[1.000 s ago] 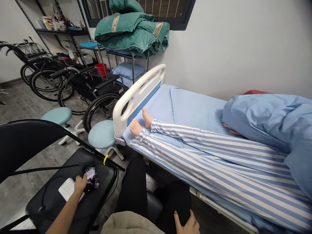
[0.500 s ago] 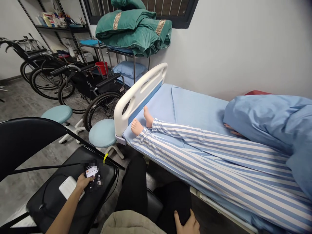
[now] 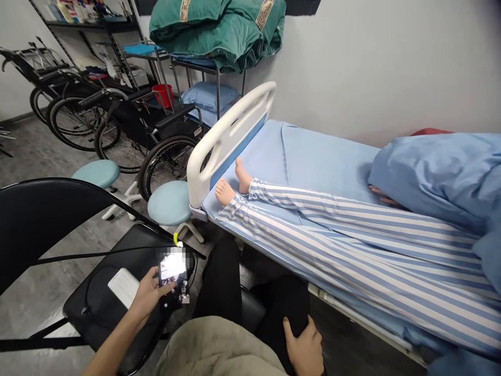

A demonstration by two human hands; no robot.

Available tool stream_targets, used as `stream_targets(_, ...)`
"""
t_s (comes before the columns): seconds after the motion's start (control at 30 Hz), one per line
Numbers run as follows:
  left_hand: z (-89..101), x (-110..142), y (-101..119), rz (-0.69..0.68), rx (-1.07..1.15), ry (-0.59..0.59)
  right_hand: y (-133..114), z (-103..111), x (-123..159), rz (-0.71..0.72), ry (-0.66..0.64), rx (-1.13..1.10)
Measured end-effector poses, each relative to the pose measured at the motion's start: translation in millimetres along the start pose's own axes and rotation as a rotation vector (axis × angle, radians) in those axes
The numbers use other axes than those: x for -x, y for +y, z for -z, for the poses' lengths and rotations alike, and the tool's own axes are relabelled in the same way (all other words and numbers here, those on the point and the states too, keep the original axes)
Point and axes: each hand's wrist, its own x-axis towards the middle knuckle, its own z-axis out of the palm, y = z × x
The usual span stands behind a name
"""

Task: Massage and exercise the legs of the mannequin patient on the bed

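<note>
Phone (image 3: 174, 267) is in the person's left hand (image 3: 152, 293), above the near right part of a black chair (image 3: 144, 339) at the person's left side. Its screen is lit and faces up toward the wearer; part of the display is blurred into blocks, so the content cannot be read.

Left arm: the bare forearm enters at the bottom edge and slants up and to the right over the seat, wrist roughly in line with it. The left hand grips the phone at its left edge. One finger runs up along that edge, and one digit, apparently the thumb, lies across the lower screen. The remaining fingers are hidden, so their contact cannot be confirmed.

Right arm: the right hand (image 3: 306, 349) rests palm down on the person's black trousers (image 3: 281, 295), on the right leg near the knee. Its thumb stands apart from the fingers, which are lightly bent over the cloth. No object is seen in it.

Beside the left wrist, a white block (image 3: 123, 286) lies on the seat, its lower end partly covered by the arm. A thin black cable (image 3: 86, 296) lies left of it.

Beyond the person's knees stands a bed (image 3: 329, 159). On it lie two legs in striped trousers (image 3: 336, 224), the bare feet (image 3: 224, 193) near the white footboard (image 3: 201, 162).
</note>
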Motion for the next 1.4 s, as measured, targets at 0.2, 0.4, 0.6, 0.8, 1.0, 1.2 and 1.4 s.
stream_targets(0.2, -59.9, 72, 31, 0.1, 0.045, -0.22, -1, 1, 3, -0.007, 0.029, 0.014)
stream_targets(0.4, -85.0, 99, 50, 0.075, 0.089, -0.327, 5, -3, 3, -0.002, 0.03, 0.016)
stream_targets(0.6, -92.2, 115, 79, 0.052, 0.132, -0.352, 8, -6, 0, 0.0, 0.024, 0.022)
stream_targets(0.8, -104.3, 128, 99, 0.034, 0.153, -0.261, 8, -5, 1, 0.02, 0.05, 0.028)
stream_targets(1.0, -103.1, 120, 79, -0.001, 0.144, -0.193, 10, -7, 0, 0.033, 0.05, 0.016)
stream_targets(1.2, -37.2, 65, -19, 0.174, 0.08, -0.184, 13, -12, -2, 0.035, 0.066, 0.015)
stream_targets(1.4, 26.0, -14, -64, 0.272, -0.03, 0.331, 14, -14, -3, 0.04, 0.047, 0.013)
